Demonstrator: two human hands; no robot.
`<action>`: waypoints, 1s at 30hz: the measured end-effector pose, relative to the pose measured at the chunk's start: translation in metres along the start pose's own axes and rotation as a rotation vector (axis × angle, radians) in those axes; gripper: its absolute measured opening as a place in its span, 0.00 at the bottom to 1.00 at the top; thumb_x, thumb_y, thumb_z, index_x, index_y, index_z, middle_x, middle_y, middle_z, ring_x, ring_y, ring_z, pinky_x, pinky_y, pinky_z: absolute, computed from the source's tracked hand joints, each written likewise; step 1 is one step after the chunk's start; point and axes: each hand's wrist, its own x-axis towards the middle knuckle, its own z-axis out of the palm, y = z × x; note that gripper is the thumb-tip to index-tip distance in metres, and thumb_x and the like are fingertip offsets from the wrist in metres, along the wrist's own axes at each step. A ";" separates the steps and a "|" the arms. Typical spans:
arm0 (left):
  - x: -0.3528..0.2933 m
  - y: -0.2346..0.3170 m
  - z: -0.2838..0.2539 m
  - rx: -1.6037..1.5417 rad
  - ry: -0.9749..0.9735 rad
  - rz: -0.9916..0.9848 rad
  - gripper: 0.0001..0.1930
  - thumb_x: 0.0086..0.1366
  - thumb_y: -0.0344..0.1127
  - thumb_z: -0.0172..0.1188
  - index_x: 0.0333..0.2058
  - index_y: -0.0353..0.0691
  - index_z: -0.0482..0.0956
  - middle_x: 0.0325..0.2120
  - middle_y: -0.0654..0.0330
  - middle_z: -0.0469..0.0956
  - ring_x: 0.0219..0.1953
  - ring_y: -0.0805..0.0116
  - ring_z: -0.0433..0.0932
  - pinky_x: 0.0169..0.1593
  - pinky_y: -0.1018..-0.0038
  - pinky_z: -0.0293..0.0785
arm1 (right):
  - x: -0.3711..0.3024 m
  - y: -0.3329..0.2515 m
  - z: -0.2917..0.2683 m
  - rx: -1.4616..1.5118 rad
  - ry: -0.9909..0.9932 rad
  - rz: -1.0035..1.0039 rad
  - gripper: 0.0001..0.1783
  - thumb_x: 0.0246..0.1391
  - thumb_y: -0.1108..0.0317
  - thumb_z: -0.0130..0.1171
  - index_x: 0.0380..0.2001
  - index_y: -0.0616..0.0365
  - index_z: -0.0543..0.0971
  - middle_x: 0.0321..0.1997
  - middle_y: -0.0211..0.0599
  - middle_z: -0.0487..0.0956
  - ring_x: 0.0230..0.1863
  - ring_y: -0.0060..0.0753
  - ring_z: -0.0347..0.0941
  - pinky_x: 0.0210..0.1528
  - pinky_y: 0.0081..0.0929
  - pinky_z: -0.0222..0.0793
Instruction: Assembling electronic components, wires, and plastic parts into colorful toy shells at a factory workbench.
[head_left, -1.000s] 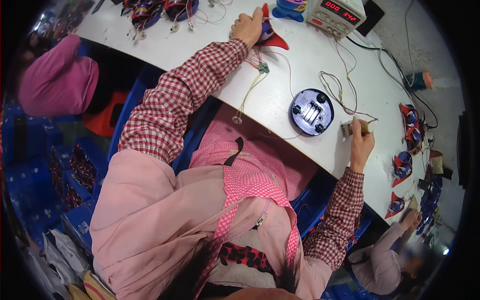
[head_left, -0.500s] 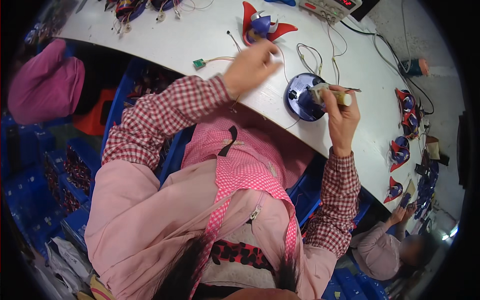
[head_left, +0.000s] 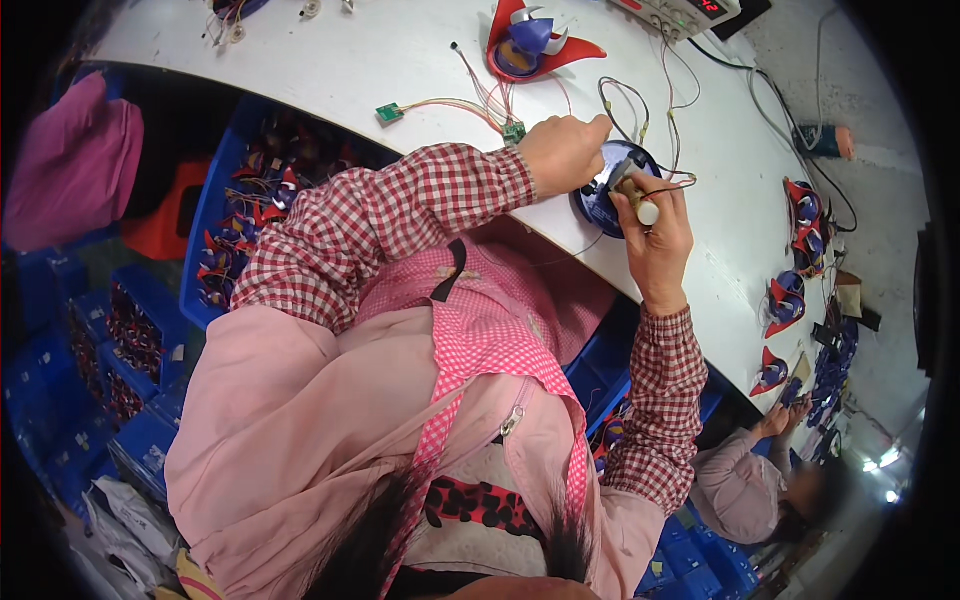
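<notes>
On the white table lies a round dark-blue disc [head_left: 598,209] with a pale, shiny face. My right hand [head_left: 657,235] grips a cream-coloured cylinder [head_left: 647,213] with a grey block at its far end, held over the disc. Its exact kind is unclear. My left hand [head_left: 566,153] is at the disc's left edge, fingers pinched together; whatever they hold is hidden. Just left of those fingers a small green circuit board [head_left: 513,133] with thin wires lies on the table. A second green board [head_left: 389,114] sits farther left on the same wires.
A red, purple and white horned toy part [head_left: 535,45] lies beyond my left hand. A power supply [head_left: 680,15] stands at the back with loose leads. Similar toy parts [head_left: 786,303] line the right side. Blue bins [head_left: 205,290] of parts sit below the table; another person [head_left: 745,485] works at right.
My left hand has moved right, to the disc's edge, uncovering the toy part and a green board. My right hand has shifted slightly nearer and tilted the cylinder.
</notes>
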 end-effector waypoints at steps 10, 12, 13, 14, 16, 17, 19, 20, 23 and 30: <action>-0.002 0.001 0.005 -0.048 0.078 -0.013 0.07 0.53 0.30 0.52 0.31 0.34 0.66 0.14 0.44 0.72 0.21 0.42 0.74 0.26 0.53 0.69 | 0.007 -0.004 0.006 0.047 -0.052 0.036 0.08 0.48 0.75 0.61 0.32 0.63 0.75 0.31 0.37 0.76 0.31 0.27 0.73 0.33 0.22 0.68; 0.000 0.006 0.006 -0.022 0.094 -0.019 0.07 0.53 0.29 0.51 0.30 0.34 0.66 0.14 0.44 0.72 0.20 0.41 0.74 0.26 0.52 0.69 | 0.010 0.000 -0.001 0.136 -0.091 0.321 0.09 0.46 0.74 0.63 0.31 0.63 0.74 0.27 0.38 0.74 0.27 0.29 0.72 0.31 0.23 0.68; 0.000 0.008 0.004 -0.025 0.047 -0.035 0.08 0.54 0.31 0.53 0.31 0.34 0.67 0.17 0.43 0.73 0.22 0.43 0.75 0.27 0.54 0.70 | 0.010 0.000 0.001 0.167 -0.099 0.303 0.09 0.46 0.74 0.63 0.31 0.63 0.74 0.27 0.38 0.74 0.27 0.29 0.72 0.31 0.23 0.68; -0.001 0.010 0.001 -0.034 0.000 -0.052 0.10 0.55 0.33 0.54 0.33 0.34 0.68 0.20 0.43 0.75 0.23 0.44 0.76 0.28 0.56 0.71 | 0.008 0.002 0.000 0.151 -0.102 0.280 0.08 0.48 0.74 0.62 0.31 0.62 0.74 0.28 0.36 0.74 0.28 0.25 0.70 0.31 0.21 0.67; -0.010 0.008 -0.015 -0.072 0.027 -0.013 0.12 0.55 0.35 0.55 0.34 0.34 0.69 0.23 0.43 0.75 0.25 0.47 0.76 0.30 0.58 0.72 | 0.006 0.004 0.000 0.106 -0.099 0.243 0.06 0.50 0.73 0.60 0.31 0.62 0.74 0.30 0.33 0.74 0.30 0.17 0.68 0.31 0.16 0.66; -0.016 0.008 -0.024 -0.134 0.042 0.044 0.13 0.55 0.36 0.57 0.36 0.34 0.70 0.25 0.44 0.75 0.26 0.49 0.77 0.31 0.59 0.72 | 0.006 0.005 0.001 0.114 -0.100 0.239 0.06 0.50 0.73 0.60 0.31 0.62 0.74 0.30 0.33 0.74 0.30 0.17 0.68 0.31 0.16 0.66; -0.036 -0.002 -0.047 -0.084 0.133 0.124 0.18 0.55 0.40 0.60 0.40 0.34 0.72 0.31 0.46 0.74 0.31 0.54 0.76 0.37 0.63 0.72 | 0.003 0.002 0.000 0.174 -0.057 0.253 0.08 0.50 0.74 0.60 0.33 0.62 0.73 0.30 0.32 0.72 0.29 0.18 0.67 0.31 0.16 0.65; -0.049 -0.014 -0.067 0.019 0.206 0.155 0.20 0.54 0.41 0.61 0.42 0.35 0.72 0.35 0.48 0.73 0.34 0.56 0.75 0.40 0.66 0.72 | -0.001 0.000 -0.003 0.188 -0.027 0.270 0.08 0.50 0.74 0.60 0.34 0.62 0.73 0.29 0.32 0.72 0.29 0.18 0.67 0.31 0.16 0.65; -0.088 -0.043 -0.139 0.437 0.244 0.108 0.20 0.54 0.39 0.63 0.43 0.35 0.73 0.35 0.51 0.70 0.38 0.54 0.69 0.44 0.67 0.69 | -0.024 -0.017 -0.012 0.099 0.207 0.148 0.10 0.50 0.75 0.60 0.37 0.62 0.73 0.29 0.32 0.72 0.28 0.21 0.67 0.30 0.17 0.64; -0.115 -0.077 -0.149 0.452 0.106 0.056 0.19 0.55 0.37 0.63 0.43 0.35 0.73 0.34 0.53 0.70 0.39 0.57 0.69 0.43 0.69 0.68 | -0.014 -0.076 0.039 0.264 -0.135 0.046 0.14 0.51 0.75 0.58 0.42 0.65 0.72 0.29 0.43 0.71 0.27 0.32 0.69 0.29 0.24 0.65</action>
